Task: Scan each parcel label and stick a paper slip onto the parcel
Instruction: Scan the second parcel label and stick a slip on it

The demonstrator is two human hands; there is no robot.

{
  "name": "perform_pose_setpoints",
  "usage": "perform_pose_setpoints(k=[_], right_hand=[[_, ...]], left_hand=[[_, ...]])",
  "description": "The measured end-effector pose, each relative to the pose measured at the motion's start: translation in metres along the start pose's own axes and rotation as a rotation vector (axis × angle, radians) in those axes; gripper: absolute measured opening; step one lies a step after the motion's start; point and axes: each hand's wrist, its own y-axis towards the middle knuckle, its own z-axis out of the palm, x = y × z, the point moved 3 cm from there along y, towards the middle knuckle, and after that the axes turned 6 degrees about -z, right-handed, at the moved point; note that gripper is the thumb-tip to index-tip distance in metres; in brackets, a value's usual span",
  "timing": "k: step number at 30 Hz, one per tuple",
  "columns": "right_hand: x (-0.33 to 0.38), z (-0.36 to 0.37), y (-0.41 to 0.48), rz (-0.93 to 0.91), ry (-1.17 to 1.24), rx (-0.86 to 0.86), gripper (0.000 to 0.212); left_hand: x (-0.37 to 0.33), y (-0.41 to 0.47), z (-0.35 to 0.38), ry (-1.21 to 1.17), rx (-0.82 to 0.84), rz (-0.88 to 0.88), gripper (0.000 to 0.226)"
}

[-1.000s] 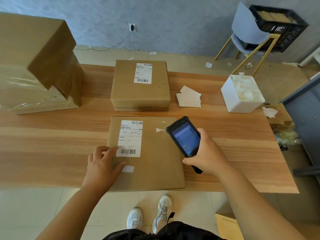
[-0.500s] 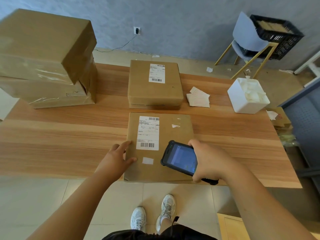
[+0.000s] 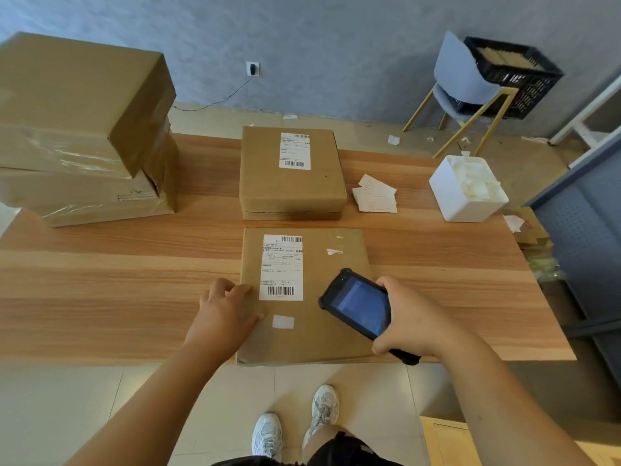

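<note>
Since the earlier frames, the handheld scanner (image 3: pixel 361 306) has been lowered and turned from a raised position beside the label to a flatter one over the near right part of the parcel, while the left hand has stayed at the parcel's left edge. The fingers (image 3: pixel 386 284) of the right hand (image 3: pixel 415 322) are seen wrapped around the scanner's body, with its lit screen facing up and its top end pointed toward the shipping label (image 3: pixel 281 268). The fingers (image 3: pixel 235 290) of the left hand (image 3: pixel 223 314) are loosely curled and laid on the left edge of the near parcel (image 3: pixel 322 334); nothing is grasped by them. A small white paper slip (image 3: pixel 283 322) is seen stuck flat on the parcel just below the label and beside the left thumb. The near parcel is laid flat at the front edge of the worktop (image 3: pixel 100 297), slightly overhanging it. Just behind it a second labelled parcel (image 3: pixel 292 190) is set on top of another flat box. To the right of that, loose paper slips (image 3: pixel 374 198) are scattered, and a white bin (image 3: pixel 467 193) is placed near the right edge. Large taped cartons (image 3: pixel 80 129) are stacked at the far left.
</note>
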Motion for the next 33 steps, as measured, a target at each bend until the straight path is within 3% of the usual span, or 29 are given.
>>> perform_pose_setpoints(k=[2, 7, 11, 15, 21, 30, 33], right_hand=[[-0.018, 0.004, 0.003, 0.05, 0.164, -0.094, 0.069], [-0.077, 0.011, 0.026, 0.272, 0.376, -0.334, 0.068], [-0.123, 0.012, 0.048, 0.482, 0.308, -0.319, 0.078], [-0.157, 0.015, 0.07, 0.558, 0.309, -0.284, 0.083], [-0.181, 0.016, 0.098, 0.552, 0.258, -0.269, 0.09], [-0.197, 0.015, 0.124, 0.489, 0.062, -0.087, 0.117], [-0.192, -0.01, 0.139, 0.461, 0.035, -0.187, 0.111]], left_hand=[[-0.012, 0.004, 0.001, 0.069, -0.031, 0.055, 0.041], [-0.048, 0.023, 0.01, 0.129, 0.015, 0.188, 0.042], [-0.085, 0.041, 0.024, 0.156, 0.037, 0.277, 0.042], [-0.116, 0.055, 0.038, 0.169, 0.059, 0.305, 0.049], [-0.142, 0.066, 0.052, 0.214, 0.064, 0.309, 0.05], [-0.155, 0.08, 0.056, 0.234, -0.027, 0.194, 0.024], [-0.158, 0.088, 0.054, 0.208, -0.036, 0.178, 0.018]])
